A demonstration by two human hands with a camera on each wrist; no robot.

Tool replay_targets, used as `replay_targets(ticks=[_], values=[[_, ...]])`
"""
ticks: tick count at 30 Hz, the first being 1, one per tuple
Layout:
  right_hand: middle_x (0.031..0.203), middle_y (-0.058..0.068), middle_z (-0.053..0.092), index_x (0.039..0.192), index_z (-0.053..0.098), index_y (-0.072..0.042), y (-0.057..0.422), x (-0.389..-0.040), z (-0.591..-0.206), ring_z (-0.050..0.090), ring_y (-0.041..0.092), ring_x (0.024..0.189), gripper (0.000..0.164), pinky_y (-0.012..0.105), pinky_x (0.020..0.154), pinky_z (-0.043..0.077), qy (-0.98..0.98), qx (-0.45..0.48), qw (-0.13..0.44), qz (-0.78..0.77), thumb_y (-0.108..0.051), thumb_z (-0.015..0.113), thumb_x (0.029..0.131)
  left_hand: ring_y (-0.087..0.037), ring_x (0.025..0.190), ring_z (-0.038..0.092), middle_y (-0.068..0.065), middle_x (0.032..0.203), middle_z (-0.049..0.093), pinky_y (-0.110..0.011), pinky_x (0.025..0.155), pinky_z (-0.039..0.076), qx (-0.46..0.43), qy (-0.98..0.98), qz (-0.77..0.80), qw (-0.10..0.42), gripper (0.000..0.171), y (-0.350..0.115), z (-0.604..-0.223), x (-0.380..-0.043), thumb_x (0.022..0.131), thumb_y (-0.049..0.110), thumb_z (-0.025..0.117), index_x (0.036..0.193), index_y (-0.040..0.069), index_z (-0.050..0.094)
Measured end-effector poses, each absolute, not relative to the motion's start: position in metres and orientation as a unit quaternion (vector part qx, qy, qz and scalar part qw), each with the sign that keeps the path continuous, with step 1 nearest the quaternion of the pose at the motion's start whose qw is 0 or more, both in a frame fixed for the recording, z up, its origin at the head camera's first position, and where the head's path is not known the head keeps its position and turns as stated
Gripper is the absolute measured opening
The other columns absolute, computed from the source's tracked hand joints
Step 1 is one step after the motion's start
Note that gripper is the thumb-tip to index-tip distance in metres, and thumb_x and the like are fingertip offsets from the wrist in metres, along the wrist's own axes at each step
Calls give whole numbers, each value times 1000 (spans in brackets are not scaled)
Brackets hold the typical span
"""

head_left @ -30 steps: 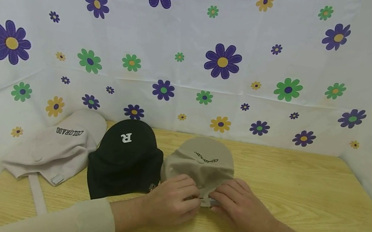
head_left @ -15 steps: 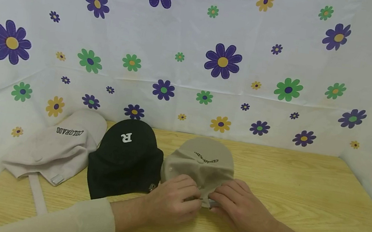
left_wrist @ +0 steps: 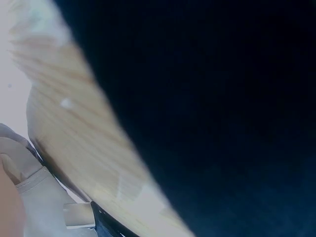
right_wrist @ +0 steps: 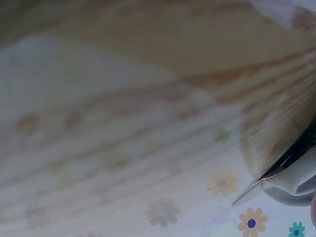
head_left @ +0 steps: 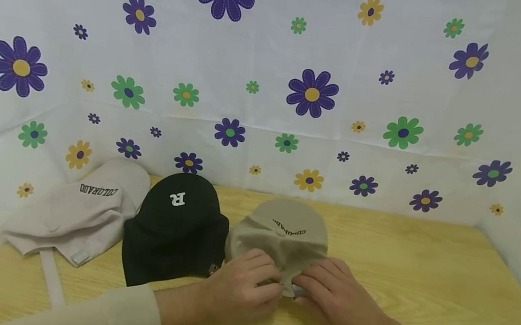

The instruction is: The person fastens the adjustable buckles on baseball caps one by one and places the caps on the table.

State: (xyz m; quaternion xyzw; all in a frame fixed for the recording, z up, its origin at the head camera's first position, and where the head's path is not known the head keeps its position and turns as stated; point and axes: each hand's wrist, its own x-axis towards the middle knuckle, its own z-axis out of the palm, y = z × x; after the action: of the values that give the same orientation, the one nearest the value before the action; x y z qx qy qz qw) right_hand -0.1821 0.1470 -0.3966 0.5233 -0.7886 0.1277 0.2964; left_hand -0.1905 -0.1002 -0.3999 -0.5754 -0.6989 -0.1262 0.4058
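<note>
In the head view a khaki baseball cap (head_left: 295, 253) lies crown up, its brim toward the back and its strap end toward me. My left hand (head_left: 248, 286) pinches the near edge at the strap, thumb and fingertips together. From the other side, my right hand (head_left: 339, 290) grips the same strap, with a small metal buckle (head_left: 298, 290) showing by its fingertips. Both hands cover much of the strap. The right wrist view catches only a pale fold of the cap (right_wrist: 296, 185) at its lower right.
Left of the khaki cap lies a black cap (head_left: 175, 234) with a white R. Beyond it is a pale pink cap (head_left: 78, 214), its loose strap (head_left: 51, 277) hanging toward me. The wooden table (head_left: 424, 274) backs onto a flowered white cloth (head_left: 272, 75).
The head view has tilted up slightly, so everything sits a little lower. Both hands keep their hold at the strap, and the buckle shows slightly more beside the right fingertips.
</note>
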Motion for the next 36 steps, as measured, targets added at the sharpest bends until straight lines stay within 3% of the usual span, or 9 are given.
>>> replay_targets(ticks=[7,16,28,36], values=[[108,-7,65,112,69,-14,148,-182,-397,58,11,103,24,29,96,38,-793,515,293,142,-31,55,101,-12,82,59,6,87,64,-28,82,48,-539,-745,-125,373,7,-101,-399,-186,81,20,74,81,17,68],[112,-3,66,112,68,-11,150,-187,-392,59,16,107,27,33,95,41,-808,501,276,144,-33,57,100,-11,78,54,9,79,56,-30,80,44,-520,-775,-115,341,24,-104,-393,-193,77,31,80,80,18,60],[105,-5,65,108,69,-12,148,-182,-404,59,13,101,28,30,92,40,-803,499,290,149,-35,54,102,-10,75,55,7,79,59,-26,75,46,-541,-750,-114,363,10,-105,-404,-187,75,16,72,79,17,63],[109,-6,65,113,68,-13,150,-184,-399,58,13,104,27,34,95,41,-816,485,282,141,-34,58,100,-10,77,56,6,83,61,-25,76,47,-548,-739,-120,372,5,-103,-400,-192,81,14,69,85,17,69]])
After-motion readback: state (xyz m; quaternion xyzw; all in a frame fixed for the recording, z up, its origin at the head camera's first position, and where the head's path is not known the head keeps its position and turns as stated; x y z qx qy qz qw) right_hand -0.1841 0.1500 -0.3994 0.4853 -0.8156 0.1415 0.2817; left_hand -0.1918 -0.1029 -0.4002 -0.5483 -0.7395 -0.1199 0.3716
